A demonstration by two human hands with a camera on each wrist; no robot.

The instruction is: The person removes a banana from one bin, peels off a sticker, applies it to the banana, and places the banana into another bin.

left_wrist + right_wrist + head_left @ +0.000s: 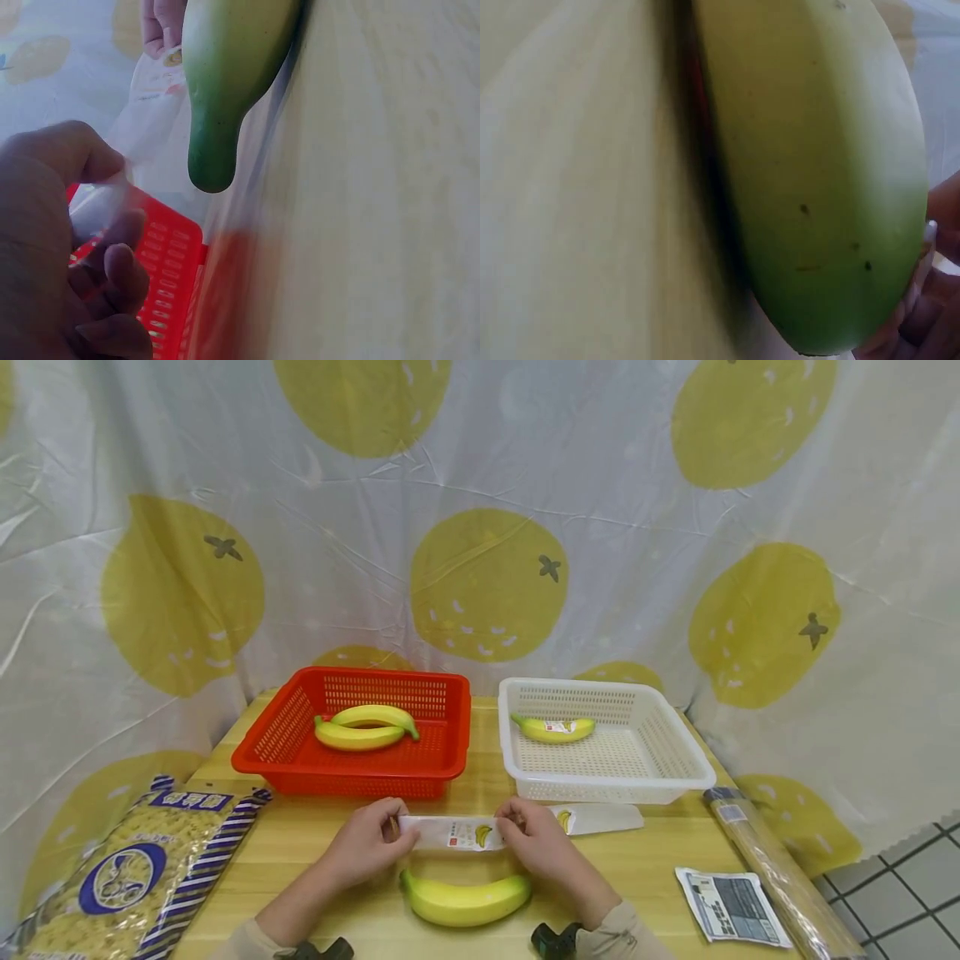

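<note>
One curtain (630, 552), white with yellow fruit prints, fills the back and both sides of the work area; tiled floor (900, 893) shows at lower right. Next, wooden table (637, 893): flat top, light grain.

Red basket (345, 783) at rear left, white basket (607, 787) at rear right, gap between them. Bag of pasta-like pieces (187, 827) on the left edge, long clear-wrapped pack (780, 868) down the right edge, flat packet (731, 906) just inside it.

Grip: left hand (375, 839) pinches the left end of a film strip (446, 832), thumb against fingers. Right hand (540, 839) pinches the other end. Strip is stretched between them, printed side up, banana picture nearer the right hand.

Key relation: loose banana (468, 903) is on the table just on the person's side of the strip, long axis crosswise, roughly parallel to it. Stem end sits toward the left hand, blunt end toward the right; nearness about even. Neither hand looks to be touching it.

Smaller stuff: two bananas (360, 739) in the red basket, one labelled banana (555, 732) in the white. Second printed film (607, 818) lies just behind the right hand, partly hidden by it. Fine print: unreadable.
</note>
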